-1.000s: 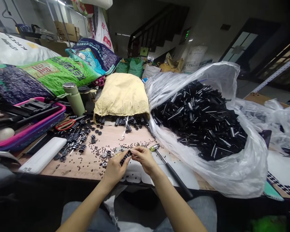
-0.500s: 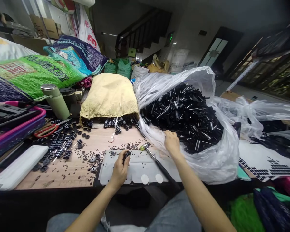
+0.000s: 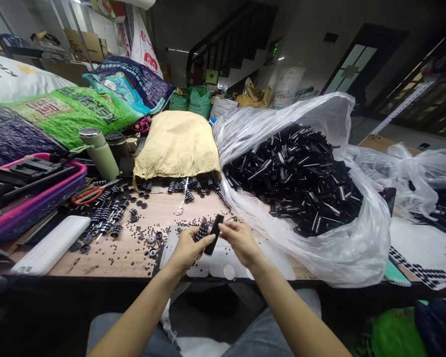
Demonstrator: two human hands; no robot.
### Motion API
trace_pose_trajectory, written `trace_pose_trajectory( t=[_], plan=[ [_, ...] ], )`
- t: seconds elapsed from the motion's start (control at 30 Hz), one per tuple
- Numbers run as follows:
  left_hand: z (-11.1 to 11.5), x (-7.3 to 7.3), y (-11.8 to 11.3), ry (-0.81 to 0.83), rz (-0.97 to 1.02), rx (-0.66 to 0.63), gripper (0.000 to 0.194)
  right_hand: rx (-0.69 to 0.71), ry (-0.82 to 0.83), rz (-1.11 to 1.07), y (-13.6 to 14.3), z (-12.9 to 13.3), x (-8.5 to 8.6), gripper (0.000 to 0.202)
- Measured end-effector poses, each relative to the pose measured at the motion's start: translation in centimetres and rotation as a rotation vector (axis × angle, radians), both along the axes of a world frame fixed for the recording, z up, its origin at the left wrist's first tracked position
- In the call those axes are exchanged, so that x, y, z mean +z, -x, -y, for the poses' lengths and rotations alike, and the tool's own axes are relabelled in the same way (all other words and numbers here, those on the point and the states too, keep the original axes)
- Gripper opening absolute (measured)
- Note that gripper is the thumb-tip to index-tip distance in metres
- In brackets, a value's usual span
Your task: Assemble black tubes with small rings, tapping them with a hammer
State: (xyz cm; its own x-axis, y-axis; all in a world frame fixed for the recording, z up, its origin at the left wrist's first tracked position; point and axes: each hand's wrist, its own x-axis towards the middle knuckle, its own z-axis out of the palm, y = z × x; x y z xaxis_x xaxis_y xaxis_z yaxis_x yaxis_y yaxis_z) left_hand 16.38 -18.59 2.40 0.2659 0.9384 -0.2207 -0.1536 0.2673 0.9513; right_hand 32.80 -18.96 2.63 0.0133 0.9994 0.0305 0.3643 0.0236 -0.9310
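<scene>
My left hand [image 3: 188, 248] is closed round a black cylindrical piece [image 3: 201, 231] with pale dots on its surface. Its thumb presses against a dark flat-looking strip [image 3: 216, 230] that stands tilted between both hands. My right hand [image 3: 243, 243] pinches that strip from the right. Under the hands lies a grey-white mat [image 3: 215, 268] with round white discs [image 3: 229, 271]. Just behind my right fingers shows the tip of a hammer-like tool [image 3: 232, 218]; the rest of it is hidden. Tiny dark rings lie scattered about the mat.
A clear plastic bag [image 3: 367, 258] full of glossy black pieces [image 3: 301, 173] stands at right. Dotted cylinders [image 3: 104, 218], scissors [image 3: 87, 195] and a white case [image 3: 52, 245] lie left. A yellow sack [image 3: 178, 141], green flask [image 3: 100, 156] and pink-rimmed basket [image 3: 69, 183] stand behind.
My right hand has moved left from the plastic bag's edge to my left hand, and a dark strip now shows between them. The view has shifted slightly.
</scene>
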Motion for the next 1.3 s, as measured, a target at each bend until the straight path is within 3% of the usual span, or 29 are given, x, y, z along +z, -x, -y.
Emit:
trace_pose_trajectory(
  t=[0.07, 0.17, 0.27, 0.43, 0.57, 0.7, 0.9, 1.07, 1.13, 1.3],
  plan=[
    [0.1, -0.2, -0.1, 0.083, 0.04, -0.038, 0.033, 0.04, -0.044, 0.027, 1.7, 1.1, 0.3, 0.052],
    [0.4, -0.7, 0.2, 0.117, 0.032, -0.007, 0.035, 0.103, -0.26, 0.38, 2.4, 2.2, 1.0, 0.091],
    [0.6, -0.8, 0.6, 0.09, 0.047, 0.002, 0.033, 0.215, -0.316, 0.596, 2.5, 2.7, 1.1, 0.094],
    [0.6, -0.5, 0.7, 0.097, 0.29, 0.063, 0.035, 0.265, -0.325, 0.41, 3.1, 3.4, 0.4, 0.106],
    [0.6, -0.7, 0.4, 0.14, 0.366, 0.147, 0.027, 0.327, -0.372, 0.315, 3.7, 3.8, 0.0, 0.11],
    [1.0, -0.7, 0.0, 0.225, 0.362, 0.045, 0.029, 0.307, -0.409, 0.282, 3.5, 3.6, -0.6, 0.107],
    [1.2, -0.2, -0.6, 0.216, 0.29, 0.041, 0.03, 0.341, -0.369, 0.228, 3.1, 3.6, -1.6, 0.106],
    [0.9, -0.8, -0.9, 0.269, 0.175, -0.032, 0.027, 0.224, -0.318, 0.257, 3.3, 4.0, -2.3, 0.1],
    [1.0, -1.5, -1.0, 0.149, 0.076, -0.055, 0.03, 0.159, -0.325, 0.312, 3.5, 4.1, -3.0, 0.097],
    [2.0, -4.6, -1.8, -0.577, -0.581, -0.024, 0.041, 0.015, -0.356, 0.483, 3.6, 4.4, -5.5, 0.078]
  ],
)
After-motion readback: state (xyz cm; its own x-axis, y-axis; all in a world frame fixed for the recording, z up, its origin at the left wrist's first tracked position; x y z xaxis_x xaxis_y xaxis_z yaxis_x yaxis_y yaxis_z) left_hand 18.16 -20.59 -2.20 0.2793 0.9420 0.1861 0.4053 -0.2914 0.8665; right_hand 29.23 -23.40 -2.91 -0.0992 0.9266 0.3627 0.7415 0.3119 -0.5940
